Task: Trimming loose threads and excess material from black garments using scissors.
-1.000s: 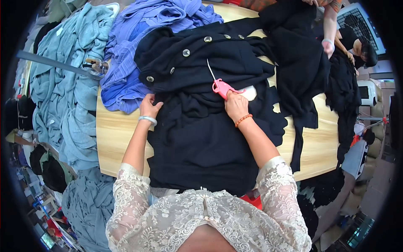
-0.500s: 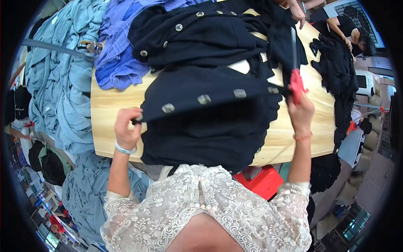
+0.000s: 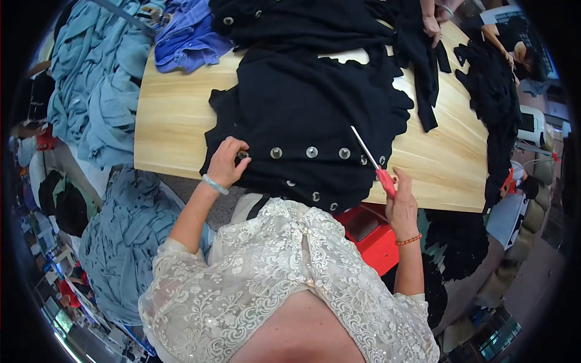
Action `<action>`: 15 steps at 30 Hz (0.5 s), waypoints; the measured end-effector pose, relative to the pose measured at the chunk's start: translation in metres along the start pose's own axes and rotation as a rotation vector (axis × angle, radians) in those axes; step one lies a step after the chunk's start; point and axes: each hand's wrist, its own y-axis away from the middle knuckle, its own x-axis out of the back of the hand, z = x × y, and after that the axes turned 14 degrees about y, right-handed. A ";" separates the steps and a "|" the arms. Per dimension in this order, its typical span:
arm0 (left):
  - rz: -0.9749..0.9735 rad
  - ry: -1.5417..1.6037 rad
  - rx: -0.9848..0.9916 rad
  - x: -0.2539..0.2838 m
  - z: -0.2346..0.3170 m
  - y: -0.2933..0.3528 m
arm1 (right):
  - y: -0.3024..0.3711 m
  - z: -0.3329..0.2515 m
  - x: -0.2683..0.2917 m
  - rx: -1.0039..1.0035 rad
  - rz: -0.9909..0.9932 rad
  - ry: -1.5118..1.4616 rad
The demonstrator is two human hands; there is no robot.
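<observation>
A black knit cardigan (image 3: 302,103) lies spread on the wooden table in front of me. Large shiny round buttons (image 3: 311,152) run in a row across it, with more buttons near its front edge. At the left end of that row, my left hand (image 3: 229,162) pinches the fabric by a button, thumb and fingers closed. My right hand (image 3: 400,196) is closed round the pink-red handles of long-bladed scissors (image 3: 385,180). Their blades look shut and point up and left, over the right end of the button row.
Another black buttoned garment (image 3: 290,24) lies beyond, beside a blue-purple one (image 3: 193,39). Light blue knitwear (image 3: 97,85) is heaped at the left. Black garments (image 3: 493,103) hang over the table's (image 3: 169,121) right end. Another person's hand (image 3: 432,29) is at the far right. A red stool (image 3: 372,242) stands below.
The cardigan's button edge, held raised between both hands before, now lies flat. My right hand has come down and left with the scissors, whose blades pointed away before. My left hand shifted right.
</observation>
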 end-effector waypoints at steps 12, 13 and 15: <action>0.057 0.252 0.093 -0.005 -0.015 0.013 | -0.022 -0.104 -0.049 0.673 -0.333 0.111; 0.056 0.253 0.094 -0.003 -0.019 0.015 | -0.023 -0.110 -0.048 0.693 -0.322 0.072; 0.067 0.007 -0.139 0.000 -0.027 0.016 | -0.024 -0.102 -0.048 0.665 -0.330 0.024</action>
